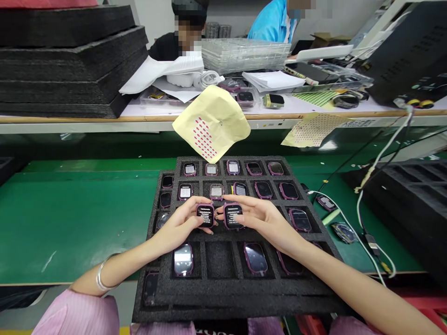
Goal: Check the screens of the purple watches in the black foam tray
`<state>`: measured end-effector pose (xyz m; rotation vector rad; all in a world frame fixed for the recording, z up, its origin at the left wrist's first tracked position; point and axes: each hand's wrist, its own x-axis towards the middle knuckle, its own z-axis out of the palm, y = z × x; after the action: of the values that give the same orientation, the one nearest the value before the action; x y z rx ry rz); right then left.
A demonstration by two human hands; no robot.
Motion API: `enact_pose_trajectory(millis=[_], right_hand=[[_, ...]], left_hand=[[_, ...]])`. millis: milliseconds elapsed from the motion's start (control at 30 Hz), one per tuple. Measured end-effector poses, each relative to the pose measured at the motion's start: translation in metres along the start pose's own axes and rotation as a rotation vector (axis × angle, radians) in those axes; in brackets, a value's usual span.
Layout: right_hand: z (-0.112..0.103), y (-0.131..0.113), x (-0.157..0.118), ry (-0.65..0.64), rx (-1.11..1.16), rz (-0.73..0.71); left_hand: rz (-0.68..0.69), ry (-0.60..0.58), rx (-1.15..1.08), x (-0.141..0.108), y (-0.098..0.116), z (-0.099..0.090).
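Note:
Above the middle of a black foam tray (223, 284), my left hand (183, 221) holds a purple-framed watch (205, 215), its thumb on the lower screen. My right hand (260, 215) grips a second purple watch (233, 216) close beside it, the thumb also on the glass. Both screens show white text on black. Several similar watches lie in the tray's square pockets, some lit, such as one at the lower left (183, 259), others dark, such as one at the lower right (255, 258). One pocket between those two holds no watch.
Black foam trays are stacked at the upper left (70, 65) and more stand at the right (415, 186). A yellow sheet (213, 121) hangs from the shelf edge. White cables (366, 181) and a loose watch (326, 202) lie right of the tray. Two people are behind the shelf.

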<state>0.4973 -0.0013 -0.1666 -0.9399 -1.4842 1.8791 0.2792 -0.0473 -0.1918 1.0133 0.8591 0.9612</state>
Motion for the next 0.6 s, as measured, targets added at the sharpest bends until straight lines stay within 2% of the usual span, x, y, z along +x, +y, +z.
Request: enact_pose_trajectory(millis=[267, 467, 600], right_hand=[[0.0046, -0.0041, -0.0016, 0.025, -0.036, 0.003], [0.0003, -0.0040, -0.0022, -0.091, 0.029, -0.029], [-0.0007, 0.0014, 0.0011, -0.107, 0.000, -0.048]], left_hand=[[0.007, -0.018, -0.016, 0.0001, 0.0006, 0.0011], [-0.002, -0.003, -0.034, -0.0009, 0.0046, 0.0005], [-0.014, 0.027, -0.025, -0.0013, 0.0063, -0.0017]])
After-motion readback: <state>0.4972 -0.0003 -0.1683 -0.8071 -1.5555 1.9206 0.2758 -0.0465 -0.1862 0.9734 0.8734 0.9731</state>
